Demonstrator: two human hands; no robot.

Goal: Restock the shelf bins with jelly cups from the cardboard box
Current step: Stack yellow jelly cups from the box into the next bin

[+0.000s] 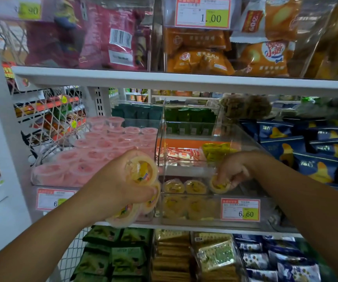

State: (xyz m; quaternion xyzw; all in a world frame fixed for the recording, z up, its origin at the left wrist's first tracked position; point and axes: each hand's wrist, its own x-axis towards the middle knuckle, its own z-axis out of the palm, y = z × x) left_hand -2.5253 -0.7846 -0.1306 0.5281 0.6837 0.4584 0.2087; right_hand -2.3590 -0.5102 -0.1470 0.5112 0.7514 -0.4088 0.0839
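shop aisle, white shelf (184, 80) crammed with snacks, and a clear bin (210, 221) in the middle part stocked with yellow jelly cups (184, 187). the right hand (233, 171) is down inside it, fingers pinched on one cup (220, 185) beside the front row. the left hand (119, 186) is clamped round a loose bunch of spare cups (141, 169) just outside the bin edge. that bunch is the risk imo: the bottom one looks barely held and could slip to the floor. cardboard box isn't in view.
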